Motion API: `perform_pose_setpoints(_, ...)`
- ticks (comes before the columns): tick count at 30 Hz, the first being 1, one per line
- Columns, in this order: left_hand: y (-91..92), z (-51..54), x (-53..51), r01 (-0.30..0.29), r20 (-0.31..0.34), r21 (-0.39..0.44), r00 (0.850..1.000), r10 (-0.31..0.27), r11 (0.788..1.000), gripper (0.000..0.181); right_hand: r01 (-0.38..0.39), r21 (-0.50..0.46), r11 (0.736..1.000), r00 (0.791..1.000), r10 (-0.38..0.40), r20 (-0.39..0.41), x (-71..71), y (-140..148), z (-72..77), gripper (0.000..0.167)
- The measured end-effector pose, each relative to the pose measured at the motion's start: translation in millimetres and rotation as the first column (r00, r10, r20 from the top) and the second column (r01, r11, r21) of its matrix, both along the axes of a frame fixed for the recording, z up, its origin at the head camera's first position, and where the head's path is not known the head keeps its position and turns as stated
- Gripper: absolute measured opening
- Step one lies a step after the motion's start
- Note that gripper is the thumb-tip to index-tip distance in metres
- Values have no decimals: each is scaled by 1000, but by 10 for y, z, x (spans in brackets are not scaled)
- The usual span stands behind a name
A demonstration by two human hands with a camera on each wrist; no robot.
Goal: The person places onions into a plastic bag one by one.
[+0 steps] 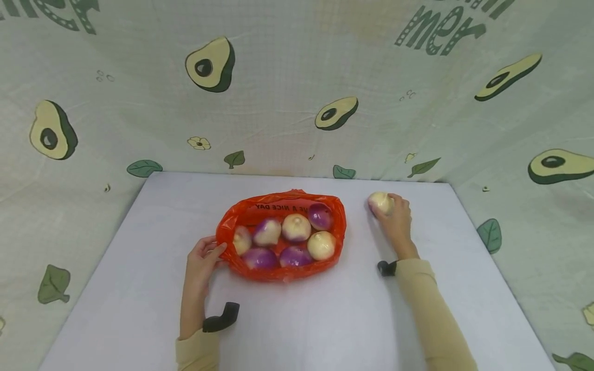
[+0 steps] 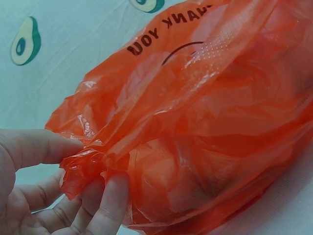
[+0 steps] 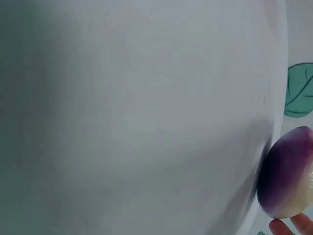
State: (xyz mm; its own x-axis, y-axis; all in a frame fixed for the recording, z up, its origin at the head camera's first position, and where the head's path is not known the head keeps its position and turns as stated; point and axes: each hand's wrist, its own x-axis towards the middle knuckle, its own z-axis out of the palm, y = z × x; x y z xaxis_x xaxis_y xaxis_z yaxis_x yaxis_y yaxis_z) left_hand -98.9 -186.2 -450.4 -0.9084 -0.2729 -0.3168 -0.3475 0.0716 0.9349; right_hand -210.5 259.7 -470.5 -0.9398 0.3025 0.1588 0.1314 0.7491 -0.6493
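A red plastic bag (image 1: 225,226), its mouth spread wide, lies on the table with several purple-and-white turnips (image 1: 296,228) inside. At the bag's left end, my left hand (image 1: 204,256) pinches a gathered fold of plastic between thumb and fingers; the left wrist view shows this bunched fold (image 2: 80,171) up close. Off to the right of the bag, my right hand (image 1: 397,220) grips a single turnip (image 1: 378,201) from its right side. In the right wrist view that turnip (image 3: 286,174) appears at the right edge, close to the table surface, with only fingertips (image 3: 281,227) showing below it.
The white table (image 1: 315,324) reaches back to a hanging cloth (image 1: 278,103) printed with avocados and leaves. Black wrist mounts (image 1: 221,317) stick out from both forearms. Printed lettering runs along the bag's far inner wall.
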Motion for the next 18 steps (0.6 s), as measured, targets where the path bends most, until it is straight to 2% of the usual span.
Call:
perform_pose_setpoints(9, 5, -26, 0, -4, -9, 11, 1000, 4, 1000, 37, -37, 96, 995, 996, 28, 90, -127, -30, 106, 66)
perform_pose_setpoints(18, 2, -19, -1, 7, -15, 15, 1000, -6, 1000, 38, -64, 98, 993, 987, 49, 152, -193, 6, 181, 68)
